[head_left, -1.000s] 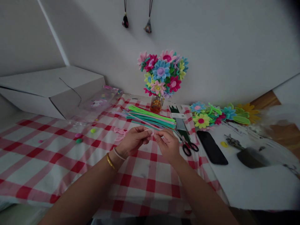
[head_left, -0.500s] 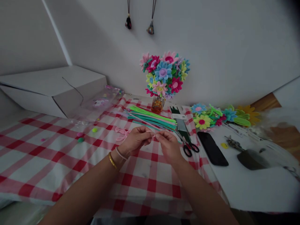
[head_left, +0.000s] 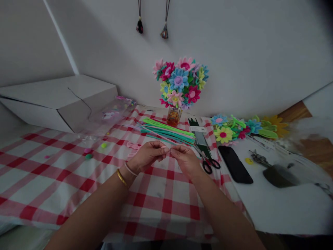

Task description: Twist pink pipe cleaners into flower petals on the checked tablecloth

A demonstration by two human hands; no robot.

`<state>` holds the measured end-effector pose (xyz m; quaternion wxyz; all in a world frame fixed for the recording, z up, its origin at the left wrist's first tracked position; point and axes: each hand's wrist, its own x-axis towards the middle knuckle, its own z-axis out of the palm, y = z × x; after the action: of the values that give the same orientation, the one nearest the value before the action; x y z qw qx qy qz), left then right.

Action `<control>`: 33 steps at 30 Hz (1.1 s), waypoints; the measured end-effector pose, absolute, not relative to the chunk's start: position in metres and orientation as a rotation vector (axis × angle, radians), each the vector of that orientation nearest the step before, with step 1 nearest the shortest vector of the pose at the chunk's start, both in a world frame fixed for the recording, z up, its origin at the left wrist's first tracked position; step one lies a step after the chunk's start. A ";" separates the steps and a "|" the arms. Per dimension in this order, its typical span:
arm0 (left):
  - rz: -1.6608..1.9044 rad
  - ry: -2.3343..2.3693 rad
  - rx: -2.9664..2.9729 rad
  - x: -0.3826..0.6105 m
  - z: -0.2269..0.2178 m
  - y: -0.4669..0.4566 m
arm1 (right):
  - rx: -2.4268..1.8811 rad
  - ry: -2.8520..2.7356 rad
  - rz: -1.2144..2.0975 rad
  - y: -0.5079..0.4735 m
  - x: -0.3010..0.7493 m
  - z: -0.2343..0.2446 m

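My left hand (head_left: 150,154) and my right hand (head_left: 186,159) meet above the middle of the checked cloth, both closed in a pinch. Between their fingertips is a short pink pipe cleaner (head_left: 164,147), mostly hidden by the fingers. Just left of my left hand lie bent pink pipe-cleaner loops (head_left: 132,146). Beyond the hands is a loose bundle of green, teal and pink pipe cleaners (head_left: 169,132). Black-handled scissors (head_left: 208,163) rest to the right of my right hand, partly over dark green stems (head_left: 205,147).
A glass vase (head_left: 173,116) of fuzzy flowers stands at the back. More flowers (head_left: 223,133), a black phone (head_left: 235,165) and keys (head_left: 260,159) lie right. Left are a white box (head_left: 59,100), a clear bag (head_left: 104,118) and several pompoms (head_left: 88,156).
The view has shifted very slightly. Both hands keep their pinch at nearly the same spot, with the fingers moving a little on the pink pipe cleaner.
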<state>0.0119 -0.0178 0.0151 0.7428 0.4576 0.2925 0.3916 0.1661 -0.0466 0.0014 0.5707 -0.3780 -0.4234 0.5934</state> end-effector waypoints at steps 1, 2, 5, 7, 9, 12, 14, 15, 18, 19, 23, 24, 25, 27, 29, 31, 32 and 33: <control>0.861 0.614 0.968 0.012 0.014 -0.017 | -0.873 -0.960 1.411 -0.046 0.166 0.002; 0.866 0.586 0.933 0.012 0.014 -0.017 | -0.863 -0.926 1.428 -0.046 0.166 0.002; 0.880 0.533 0.869 0.011 0.011 -0.014 | -0.840 -0.868 1.477 -0.046 0.165 0.003; 0.886 0.526 0.862 0.010 0.010 -0.013 | -0.826 -0.884 1.513 -0.046 0.165 0.003; 0.893 0.526 0.868 0.010 0.009 -0.013 | -0.826 -0.906 1.529 -0.046 0.164 0.002; 0.895 0.524 0.885 0.011 0.010 -0.014 | -0.828 -0.955 1.510 -0.047 0.163 -0.001; 0.882 0.508 0.887 0.012 0.010 -0.016 | -0.806 -0.991 1.499 -0.047 0.162 -0.003; 0.878 0.497 0.883 0.013 0.011 -0.017 | -0.788 -1.003 1.500 -0.047 0.162 -0.003; 0.905 0.477 0.888 0.016 0.011 -0.018 | -0.776 -1.021 1.478 -0.047 0.162 -0.003; 0.929 0.482 0.891 0.016 0.011 -0.018 | -0.797 -1.030 1.454 -0.047 0.163 -0.002; 0.975 0.531 0.898 0.017 0.012 -0.016 | -0.901 -1.086 1.397 -0.049 0.164 0.002; 0.965 0.543 0.903 0.016 0.012 -0.016 | -0.910 -1.094 1.394 -0.049 0.165 0.003; 0.946 0.554 0.915 0.015 0.013 -0.016 | -0.912 -1.099 1.390 -0.050 0.165 0.004; 0.893 0.577 0.951 0.014 0.014 -0.016 | -0.908 -1.105 1.380 -0.051 0.165 0.006; 0.837 0.603 0.988 0.013 0.014 -0.016 | -0.904 -1.116 1.388 -0.052 0.165 0.007; 0.806 0.619 1.010 0.013 0.013 -0.017 | -0.915 -1.129 1.420 -0.053 0.165 0.008; 0.804 0.622 1.019 0.013 0.012 -0.016 | -0.928 -1.137 1.438 -0.053 0.166 0.008; 0.805 0.621 1.029 0.014 0.011 -0.016 | -0.942 -1.146 1.448 -0.053 0.166 0.008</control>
<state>0.0137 -0.0163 0.0108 0.7497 0.4707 0.2841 0.3685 0.1659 -0.0531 0.0081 0.5090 -0.3913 -0.4757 0.6012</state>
